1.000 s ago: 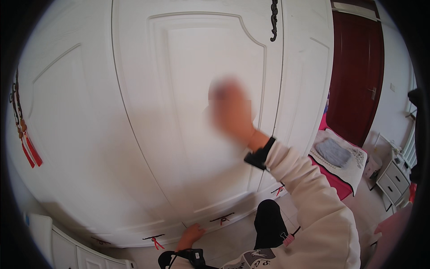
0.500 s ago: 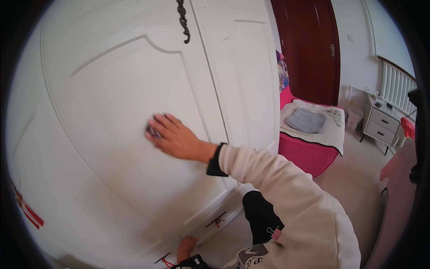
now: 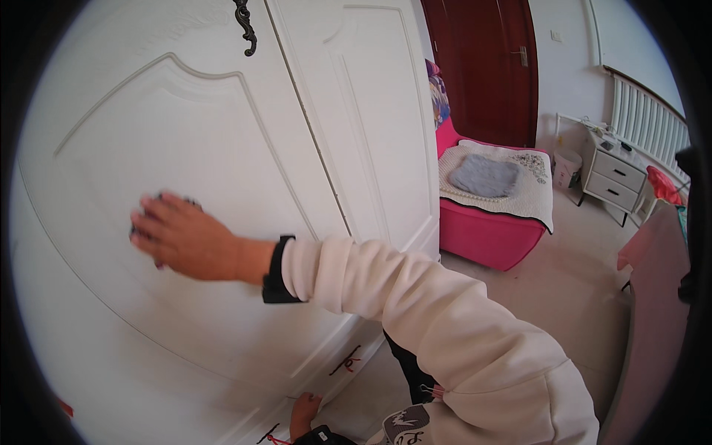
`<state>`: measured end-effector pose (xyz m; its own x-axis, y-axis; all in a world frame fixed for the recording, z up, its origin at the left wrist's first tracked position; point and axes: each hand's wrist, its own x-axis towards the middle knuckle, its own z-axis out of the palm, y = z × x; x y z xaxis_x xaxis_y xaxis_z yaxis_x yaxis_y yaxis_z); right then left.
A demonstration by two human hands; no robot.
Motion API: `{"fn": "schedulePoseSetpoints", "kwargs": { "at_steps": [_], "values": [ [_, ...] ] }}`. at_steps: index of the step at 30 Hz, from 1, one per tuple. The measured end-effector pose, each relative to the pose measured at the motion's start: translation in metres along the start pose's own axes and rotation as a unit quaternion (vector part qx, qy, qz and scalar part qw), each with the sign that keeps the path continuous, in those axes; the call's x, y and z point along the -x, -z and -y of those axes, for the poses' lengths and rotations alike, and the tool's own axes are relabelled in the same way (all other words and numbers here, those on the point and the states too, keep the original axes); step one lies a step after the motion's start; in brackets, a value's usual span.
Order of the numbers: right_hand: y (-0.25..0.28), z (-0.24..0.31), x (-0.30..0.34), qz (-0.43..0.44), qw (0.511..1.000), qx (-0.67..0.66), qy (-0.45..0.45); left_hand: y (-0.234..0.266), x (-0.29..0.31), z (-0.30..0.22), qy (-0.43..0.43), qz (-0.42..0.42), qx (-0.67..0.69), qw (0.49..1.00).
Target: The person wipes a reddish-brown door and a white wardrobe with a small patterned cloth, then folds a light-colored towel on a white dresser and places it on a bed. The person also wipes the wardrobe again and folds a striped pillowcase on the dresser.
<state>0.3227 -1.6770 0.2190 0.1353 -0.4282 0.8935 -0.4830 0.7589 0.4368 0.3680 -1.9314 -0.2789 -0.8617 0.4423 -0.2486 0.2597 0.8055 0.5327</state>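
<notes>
My right hand (image 3: 194, 241) presses a dark, bunched cloth (image 3: 145, 222) against the white wardrobe door (image 3: 222, 163). Only edges of the cloth show around my fingers, which are slightly blurred. The right arm, in a cream sleeve with a black cuff, reaches across from the lower right. Low down, my left hand (image 3: 305, 409) rests at the wardrobe's bottom section, close to a drawer handle with a red cord (image 3: 276, 439). It looks small here and its fingers are partly hidden.
An ornate dark handle (image 3: 245, 28) is fixed high on the door. Beyond the wardrobe are a pink seat (image 3: 486, 233) with a grey fluffy cushion (image 3: 486, 176), a dark red door (image 3: 482, 74) and a small drawer cabinet (image 3: 614, 178). A pink-covered surface (image 3: 653, 297) stands at right.
My right hand has slid left across the door with the cloth beneath it. The view has shifted, so the wardrobe and seat appear further left. My left hand stays low by the drawers.
</notes>
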Motion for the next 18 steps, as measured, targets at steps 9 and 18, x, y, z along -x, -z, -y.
{"fn": "schedulePoseSetpoints", "kwargs": {
  "at_steps": [9,18],
  "values": [
    [0.005,0.101,0.187,0.197,0.971,-0.072,0.117,0.006,-0.001,-0.009,0.029,0.037,0.014,0.999],
    [0.015,0.062,0.162,0.168,0.981,-0.086,0.046,0.001,-0.006,-0.006,-0.002,0.008,-0.005,1.000]
  ]
}}
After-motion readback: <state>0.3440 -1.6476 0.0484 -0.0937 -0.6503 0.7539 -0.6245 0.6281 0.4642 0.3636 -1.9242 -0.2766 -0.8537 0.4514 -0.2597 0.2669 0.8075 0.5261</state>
